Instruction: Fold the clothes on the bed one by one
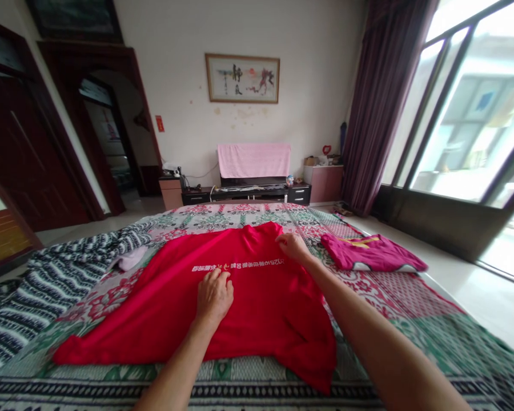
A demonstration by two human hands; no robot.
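1. A red shirt lies spread on the bed cover, in front of the person; its cloth looks smooth and thin, with soft creases and a bunched ridge along the far edge.
2. Its outline is uneven: 1 corner stretches into a long point at the near left, and another droops in a wedge at the near right.
3. A row of pale lettering, partly yellowish, crosses the fabric upside down to the wearer, with 2025 at its right end.
4. The left hand rests palm down on the shirt just below the lettering, fingers loosely bent and grasping nothing.
5. The right hand touches the shirt's far right edge with curled fingers; whether they pinch the cloth, I cannot tell.
6. The bed cover has a woven look, with red and green floral motifs, a fine lattice and a dark patterned band nearest the person.
7. To the right lies a folded magenta garment, a flat, rounded bundle with yellow trim.
8. To the left, a black-and-white striped cloth sits in loose, nubbly-looking folds.
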